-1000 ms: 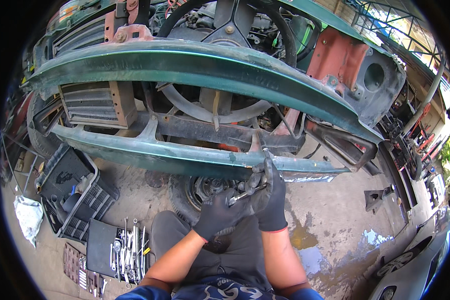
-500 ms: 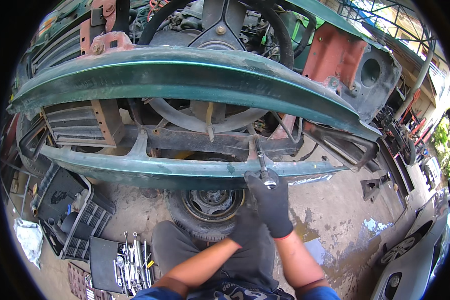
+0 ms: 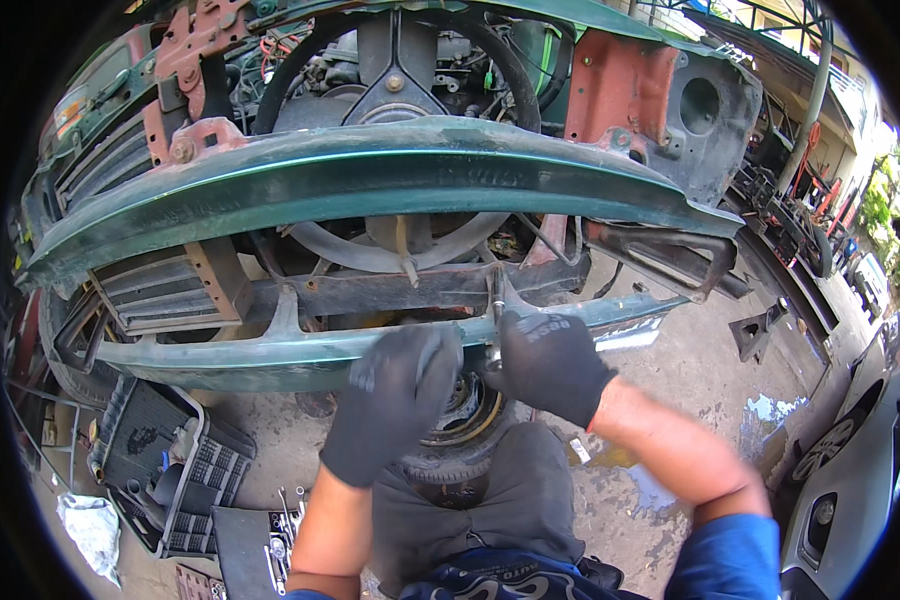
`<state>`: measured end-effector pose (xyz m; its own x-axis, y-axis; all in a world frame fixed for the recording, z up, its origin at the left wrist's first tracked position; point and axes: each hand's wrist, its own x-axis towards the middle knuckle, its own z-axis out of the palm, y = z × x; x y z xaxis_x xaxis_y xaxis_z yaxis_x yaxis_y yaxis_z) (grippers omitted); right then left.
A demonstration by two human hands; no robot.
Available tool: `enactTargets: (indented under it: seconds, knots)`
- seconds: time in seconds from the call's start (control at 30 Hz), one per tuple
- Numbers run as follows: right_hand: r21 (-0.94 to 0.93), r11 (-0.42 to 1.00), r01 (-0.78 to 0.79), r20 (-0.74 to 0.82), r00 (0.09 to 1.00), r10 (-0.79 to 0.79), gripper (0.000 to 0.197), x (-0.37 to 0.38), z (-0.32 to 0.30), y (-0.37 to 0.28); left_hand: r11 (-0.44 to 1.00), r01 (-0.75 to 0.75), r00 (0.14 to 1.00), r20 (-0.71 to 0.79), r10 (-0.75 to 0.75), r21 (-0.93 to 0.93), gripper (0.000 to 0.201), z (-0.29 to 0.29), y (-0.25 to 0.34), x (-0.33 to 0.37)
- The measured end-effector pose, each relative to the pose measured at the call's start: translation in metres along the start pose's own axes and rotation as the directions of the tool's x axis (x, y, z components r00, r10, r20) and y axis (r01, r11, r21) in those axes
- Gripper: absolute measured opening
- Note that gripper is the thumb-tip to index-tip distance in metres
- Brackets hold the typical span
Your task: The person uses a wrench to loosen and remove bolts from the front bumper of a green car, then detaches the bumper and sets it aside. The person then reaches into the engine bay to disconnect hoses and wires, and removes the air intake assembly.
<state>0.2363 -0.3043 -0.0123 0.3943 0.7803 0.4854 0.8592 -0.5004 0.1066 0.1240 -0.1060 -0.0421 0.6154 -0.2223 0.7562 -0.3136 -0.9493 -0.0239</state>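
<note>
Concrete (image 3: 700, 375) below, shaft (image 3: 498, 303) (ratchet's, prob.) juts past R. hand (image 3: 552, 366).

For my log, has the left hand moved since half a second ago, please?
Yes: the left hand moved up and leftward against the lower green bar.

A slim metal socket extension (image 3: 497, 293) points away from the grip of the right hand (image 3: 555, 368) — its far end beside a bracket (image 3: 513, 300) of the scuffed green crossbar (image 3: 270, 350), which runs beyond the left hand (image 3: 398, 388).

Dark gloves (image 3: 558, 368) with pale lettering (image 3: 550, 326), red cuff edging (image 3: 592, 424), blue sleeves (image 3: 727, 558), grey trousers (image 3: 490, 505), white-printed navy shirt (image 3: 460, 572)
</note>
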Motion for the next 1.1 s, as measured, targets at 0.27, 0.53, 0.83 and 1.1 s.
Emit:
enactTargets:
  seconds: [0.27, 0.53, 0.83, 1.1]
  knots:
    - [0.543, -0.778, 0.317, 0.383, 0.730, 0.566, 0.020, -0.004, 0.072, -0.062, 0.963, 0.153, 0.910, 0.411, -0.049, -0.224, 0.041, 0.041, -0.022, 0.107]
    - [0.869, 0.419, -0.264, 0.030, 0.873, 0.487, 0.023, -0.011, 0.020, -0.012, 0.991, 0.061, 0.621, 0.773, -0.133, 0.121, 0.050, 0.102, -0.020, 0.164]
    - [0.210, 0.938, -0.274, -0.002, 0.960, 0.281, 0.017, -0.005, 0.005, 0.010, 0.988, -0.135, 0.706, 0.706, 0.043, 0.075, 0.048, 0.107, -0.013, 0.163]
    - [0.975, -0.034, -0.221, 0.197, 0.779, 0.596, 0.025, -0.026, 0.048, -0.010, 0.962, 0.241, 0.788, 0.553, -0.271, 0.128, 0.065, 0.114, -0.008, 0.152]
